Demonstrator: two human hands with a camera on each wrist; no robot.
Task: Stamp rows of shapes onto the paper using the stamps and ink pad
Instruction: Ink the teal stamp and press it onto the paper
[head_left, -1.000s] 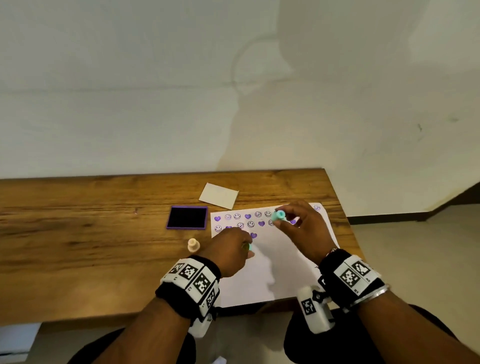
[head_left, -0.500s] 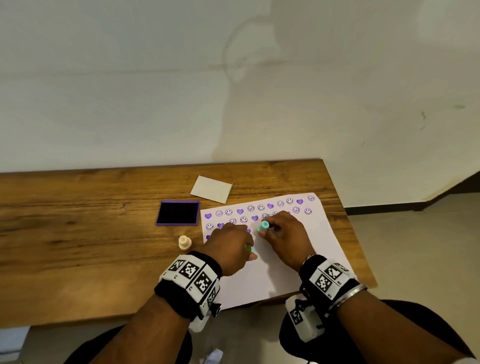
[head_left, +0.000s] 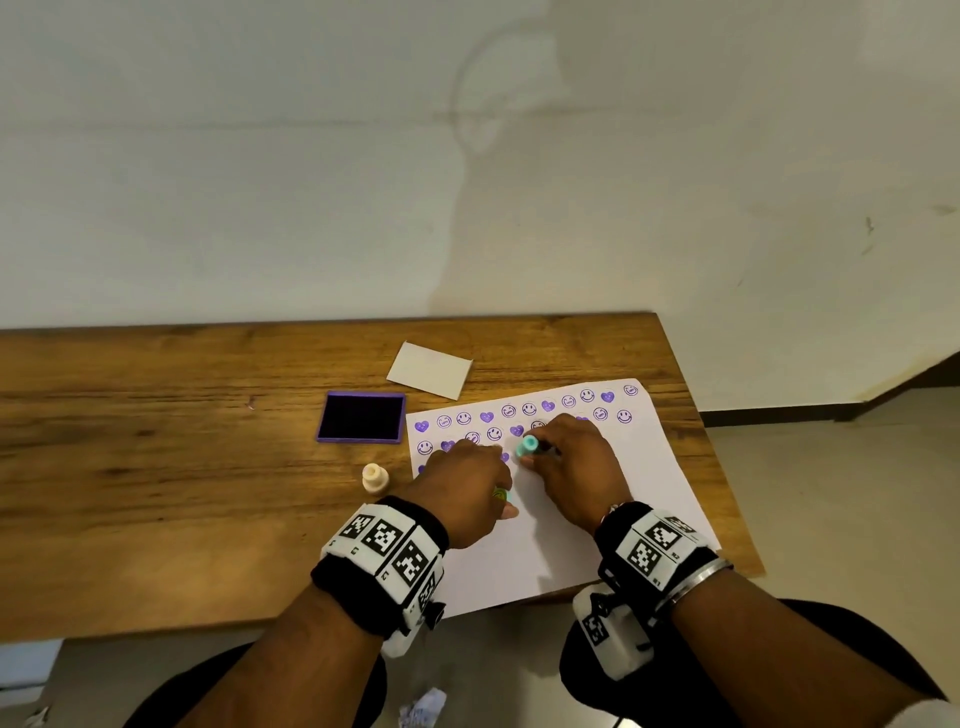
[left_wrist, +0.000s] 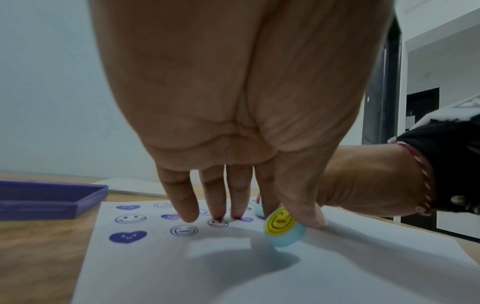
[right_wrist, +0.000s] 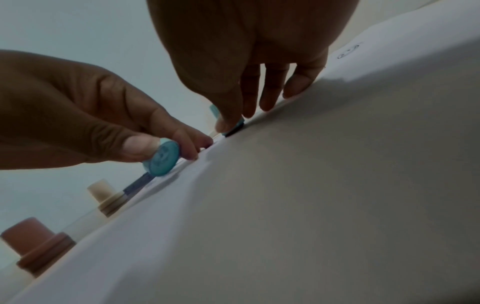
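Note:
The white paper (head_left: 613, 499) carries rows of purple hearts and smiley faces along its far edge. My right hand (head_left: 536, 456) pinches a teal stamp (head_left: 529, 444) and holds it down on the paper below the printed rows; the stamp (right_wrist: 232, 128) sits with its base on the sheet. My left hand (head_left: 501, 483) rests straight fingertips (left_wrist: 188, 218) on the paper. Its thumb and forefinger pinch a light blue stamp with a yellow smiley label (left_wrist: 281, 226), tilted just above the sheet. The purple ink pad (head_left: 361, 417) lies open left of the paper.
A cream stamp (head_left: 375, 478) stands on the wooden table (head_left: 156, 467) beside the paper's left edge. A pink stamp (right_wrist: 36, 244) stands nearer me in the right wrist view. A white card (head_left: 430, 370) lies behind the pad. The table's right edge is close to the paper.
My right hand has carried the teal stamp from the paper's upper right down and left, and set it beside my left hand. The left hand has stayed in place.

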